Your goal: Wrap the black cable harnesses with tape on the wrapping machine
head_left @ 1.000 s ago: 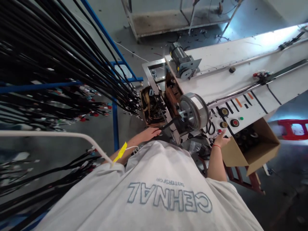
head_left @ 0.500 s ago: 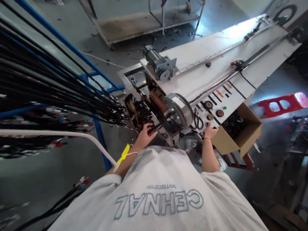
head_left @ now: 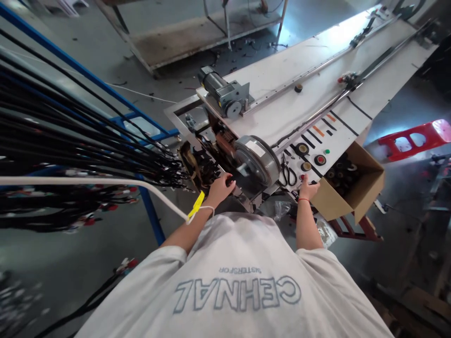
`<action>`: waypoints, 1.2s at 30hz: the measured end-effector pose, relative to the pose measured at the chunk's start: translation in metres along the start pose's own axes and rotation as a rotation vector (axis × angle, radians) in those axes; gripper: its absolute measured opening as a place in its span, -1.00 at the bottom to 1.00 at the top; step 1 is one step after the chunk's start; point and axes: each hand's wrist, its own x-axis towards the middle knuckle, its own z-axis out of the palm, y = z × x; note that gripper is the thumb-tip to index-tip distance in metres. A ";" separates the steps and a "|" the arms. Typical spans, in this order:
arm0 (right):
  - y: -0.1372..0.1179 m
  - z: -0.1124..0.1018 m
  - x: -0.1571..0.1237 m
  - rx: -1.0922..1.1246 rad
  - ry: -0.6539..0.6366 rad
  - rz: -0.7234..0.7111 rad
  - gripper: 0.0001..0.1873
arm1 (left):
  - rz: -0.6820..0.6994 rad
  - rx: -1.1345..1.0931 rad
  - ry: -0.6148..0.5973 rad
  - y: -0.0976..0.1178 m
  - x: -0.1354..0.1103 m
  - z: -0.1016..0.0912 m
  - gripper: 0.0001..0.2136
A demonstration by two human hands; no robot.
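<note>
White bench (head_left: 282, 115): far end glaring, cold reflections on floor (head_left: 299, 30) either side. Floor dim off its near-right corner. Cables (head_left: 70, 134) left of it smeared; wide-angle stretch.

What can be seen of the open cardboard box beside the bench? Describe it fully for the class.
The cardboard box is tan and stands open-topped, with flaps spread outward. It lies by the near edge of the white bench, seemingly propped on a reddish-brown frame. Inside are many dark, roundish pieces, too small to identify. The right hand is close to its left side; whether they touch is unclear.
</note>
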 end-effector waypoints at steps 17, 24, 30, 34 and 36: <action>-0.003 0.002 0.004 -0.052 0.013 -0.045 -0.16 | 0.011 -0.060 -0.173 -0.093 -0.050 -0.024 -0.56; -0.001 0.003 0.008 -0.018 0.021 -0.053 -0.14 | 0.018 -0.038 -0.072 -0.058 -0.056 -0.023 -0.64; 0.000 0.005 0.008 -0.027 0.013 -0.054 -0.16 | 0.087 -0.038 -0.029 -0.039 -0.033 -0.015 -0.66; 0.003 0.007 0.010 0.010 0.027 -0.058 -0.19 | 0.129 -0.034 -0.028 -0.026 -0.020 -0.010 -0.66; 0.004 0.008 0.012 0.020 0.030 -0.062 -0.19 | 0.142 -0.029 -0.038 -0.020 -0.013 -0.007 -0.66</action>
